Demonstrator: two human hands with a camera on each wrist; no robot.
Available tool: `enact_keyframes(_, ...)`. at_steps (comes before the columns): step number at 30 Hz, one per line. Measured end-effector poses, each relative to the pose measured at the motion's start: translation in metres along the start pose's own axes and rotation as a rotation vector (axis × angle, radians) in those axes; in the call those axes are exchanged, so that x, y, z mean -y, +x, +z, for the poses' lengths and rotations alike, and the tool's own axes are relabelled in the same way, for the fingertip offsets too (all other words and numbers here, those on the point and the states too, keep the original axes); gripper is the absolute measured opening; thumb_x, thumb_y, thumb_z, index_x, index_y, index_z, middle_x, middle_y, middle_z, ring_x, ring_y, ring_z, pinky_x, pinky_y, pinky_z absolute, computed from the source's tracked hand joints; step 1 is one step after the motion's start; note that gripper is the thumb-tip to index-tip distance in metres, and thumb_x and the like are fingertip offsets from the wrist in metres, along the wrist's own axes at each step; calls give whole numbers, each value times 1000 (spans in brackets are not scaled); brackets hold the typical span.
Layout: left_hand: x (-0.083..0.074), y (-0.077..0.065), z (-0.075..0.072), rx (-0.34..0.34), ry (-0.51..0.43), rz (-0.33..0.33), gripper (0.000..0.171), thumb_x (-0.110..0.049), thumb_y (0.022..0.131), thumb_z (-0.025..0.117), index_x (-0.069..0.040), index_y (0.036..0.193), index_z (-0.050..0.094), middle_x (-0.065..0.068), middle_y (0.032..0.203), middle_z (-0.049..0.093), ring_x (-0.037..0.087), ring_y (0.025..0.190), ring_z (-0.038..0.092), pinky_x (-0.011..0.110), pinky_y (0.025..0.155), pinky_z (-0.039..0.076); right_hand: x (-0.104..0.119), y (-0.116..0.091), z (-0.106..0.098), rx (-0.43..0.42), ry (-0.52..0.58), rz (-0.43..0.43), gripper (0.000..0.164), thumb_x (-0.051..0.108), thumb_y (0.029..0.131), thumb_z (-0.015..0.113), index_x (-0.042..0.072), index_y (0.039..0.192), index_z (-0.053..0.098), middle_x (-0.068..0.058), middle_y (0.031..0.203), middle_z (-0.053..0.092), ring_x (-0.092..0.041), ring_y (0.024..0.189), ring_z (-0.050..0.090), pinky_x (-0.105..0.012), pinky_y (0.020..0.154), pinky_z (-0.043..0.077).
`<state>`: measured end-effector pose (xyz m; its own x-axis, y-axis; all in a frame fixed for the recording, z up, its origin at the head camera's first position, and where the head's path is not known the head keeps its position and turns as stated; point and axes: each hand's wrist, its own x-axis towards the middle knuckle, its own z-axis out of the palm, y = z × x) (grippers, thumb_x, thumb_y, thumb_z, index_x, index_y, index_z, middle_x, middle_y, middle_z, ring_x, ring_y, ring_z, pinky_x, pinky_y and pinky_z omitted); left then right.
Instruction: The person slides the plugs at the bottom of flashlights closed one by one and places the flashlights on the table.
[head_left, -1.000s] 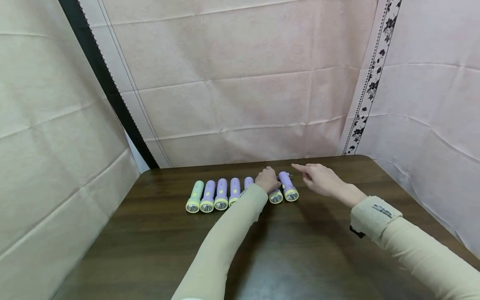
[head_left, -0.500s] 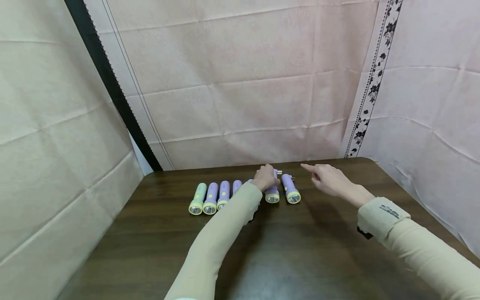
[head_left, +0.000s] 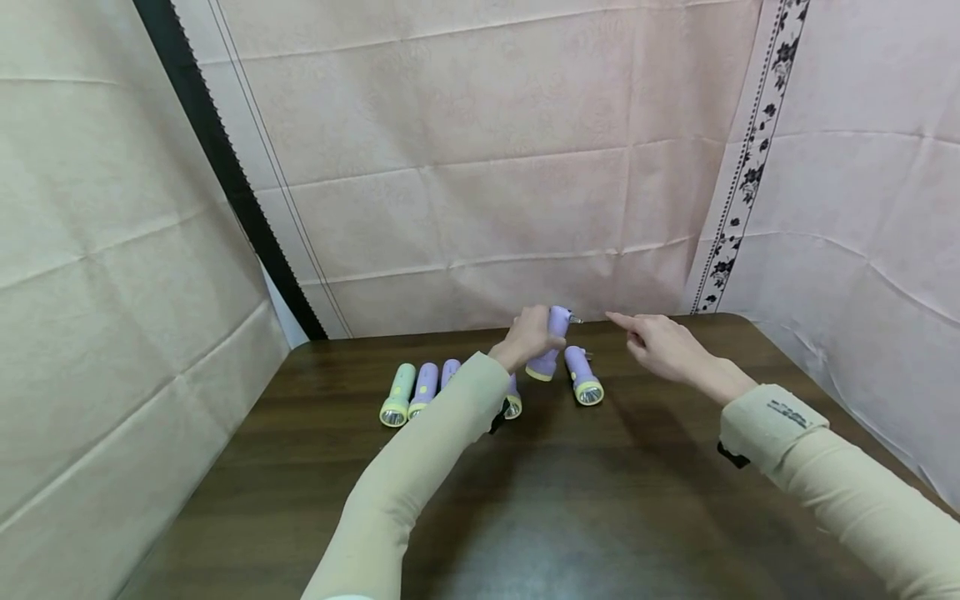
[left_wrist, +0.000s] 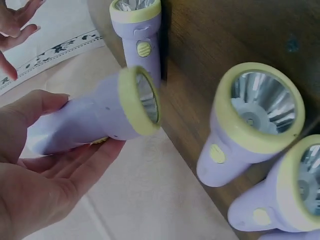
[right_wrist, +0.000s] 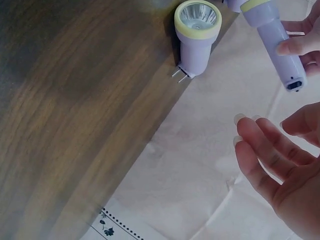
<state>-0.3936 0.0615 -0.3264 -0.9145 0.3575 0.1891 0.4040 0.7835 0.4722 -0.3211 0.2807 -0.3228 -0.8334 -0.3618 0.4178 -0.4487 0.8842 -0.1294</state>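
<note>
My left hand [head_left: 523,337] grips a purple flashlight [head_left: 546,354] with a yellow rim, raised off the table and tilted. In the left wrist view its barrel lies between thumb and fingers, and its lens end [left_wrist: 137,102] faces right. Metal prongs show at its tail in the head view. To the right, my right hand [head_left: 663,346] hovers with the index finger extended and holds nothing. Between the hands, another purple flashlight [head_left: 583,379] lies on the table, two prongs out of its tail in the right wrist view.
A green flashlight [head_left: 397,396] starts the row on the left, followed by purple flashlights [head_left: 424,390] partly hidden by the left sleeve. All lie on a dark wooden table [head_left: 562,517]. Pale cloth [head_left: 465,208] hangs just behind its back edge.
My left hand has taken hold of a purple flashlight from the row and lifted it up. The right hand has shifted slightly right, still pointing.
</note>
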Motion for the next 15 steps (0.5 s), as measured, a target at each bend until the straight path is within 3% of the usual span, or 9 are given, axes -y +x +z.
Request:
enact_keyframes(7,15,0,6,-67,-3,181,36,-9,75,75,-7,107,60,7,99,68,20,90,64,31,78,51,0,1,5,26,4,-1,54,2,86,48,14,139,52,1,70,50,-14,64,45,-29,56,35)
enact_keyframes(15,19,-2,11,-91,-12,193,39,-9,76,76,-6,111,59,10,105,68,23,95,66,34,81,53,6,3,11,14,23,-41,56,1,84,51,14,138,53,3,70,48,-12,62,43,-28,56,34)
